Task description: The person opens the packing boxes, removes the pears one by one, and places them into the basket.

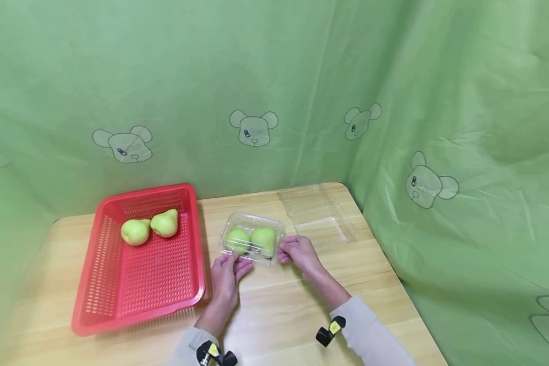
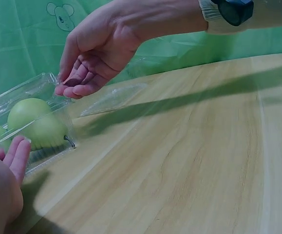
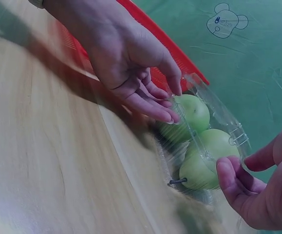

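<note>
A clear plastic clamshell box [image 1: 272,222] stands on the table with two green pears [image 1: 263,240] side by side in it. Its lid [image 2: 14,100] slants over the pears, the front edge a little raised in the left wrist view. At the box's near left corner, my left hand [image 1: 226,277] holds the lid's edge, thumb and fingers close together in the right wrist view. My right hand [image 1: 300,254] pinches the lid at the near right corner. One pear's dark stem [image 3: 178,181] points toward the box's near side.
A red plastic basket [image 1: 196,254] stands to the left, with two more green pears [image 1: 164,223] at its back. Behind on the right lies another clear box [image 1: 317,213], spread open. Green curtain [image 1: 274,76] hangs along the table's back and right edges.
</note>
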### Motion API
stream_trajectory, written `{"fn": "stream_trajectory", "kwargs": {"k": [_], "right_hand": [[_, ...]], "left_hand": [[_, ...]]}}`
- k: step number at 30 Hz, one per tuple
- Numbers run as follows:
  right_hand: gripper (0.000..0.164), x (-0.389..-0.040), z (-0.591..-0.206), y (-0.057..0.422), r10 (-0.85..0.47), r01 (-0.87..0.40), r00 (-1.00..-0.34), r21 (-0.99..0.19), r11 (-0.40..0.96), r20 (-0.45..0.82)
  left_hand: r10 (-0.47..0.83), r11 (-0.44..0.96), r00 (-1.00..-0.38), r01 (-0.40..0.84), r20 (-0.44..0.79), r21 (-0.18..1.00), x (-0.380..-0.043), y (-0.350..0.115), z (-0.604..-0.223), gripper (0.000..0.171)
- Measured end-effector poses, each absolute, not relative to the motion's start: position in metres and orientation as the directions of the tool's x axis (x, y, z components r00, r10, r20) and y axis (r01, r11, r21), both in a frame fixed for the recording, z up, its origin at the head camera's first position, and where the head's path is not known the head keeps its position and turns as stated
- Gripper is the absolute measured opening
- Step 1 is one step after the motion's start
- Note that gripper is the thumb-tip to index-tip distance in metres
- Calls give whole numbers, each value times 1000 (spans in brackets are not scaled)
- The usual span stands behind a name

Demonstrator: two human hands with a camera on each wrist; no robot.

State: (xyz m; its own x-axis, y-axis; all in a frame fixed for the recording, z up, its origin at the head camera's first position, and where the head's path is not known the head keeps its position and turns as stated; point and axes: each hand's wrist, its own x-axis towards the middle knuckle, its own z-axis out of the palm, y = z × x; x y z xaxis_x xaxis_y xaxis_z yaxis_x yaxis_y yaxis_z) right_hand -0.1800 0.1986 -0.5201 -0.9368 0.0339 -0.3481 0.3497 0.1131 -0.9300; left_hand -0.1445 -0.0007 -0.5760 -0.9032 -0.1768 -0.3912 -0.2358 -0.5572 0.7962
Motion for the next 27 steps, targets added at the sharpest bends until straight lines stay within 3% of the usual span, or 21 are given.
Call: {"fn": "stream_trajectory", "kwargs": {"k": [9,18,27], "right_hand": [[50,-181,-514,198,54,282,-959,-945,163,-277],[36,-183,-511,195,44,198,-980,-941,276,-194],[39,-189,-510,195,38,118,-993,-939,323,-112]], "left_hand": [[-206,-567,-892,-226,-402,792,-145,-2,-579,18],[-222,-581,-891,-206,-397,787,-144,-1,-578,14],[-205,-583,-880,-242,-429,775,-144,-1,-574,18]]}}
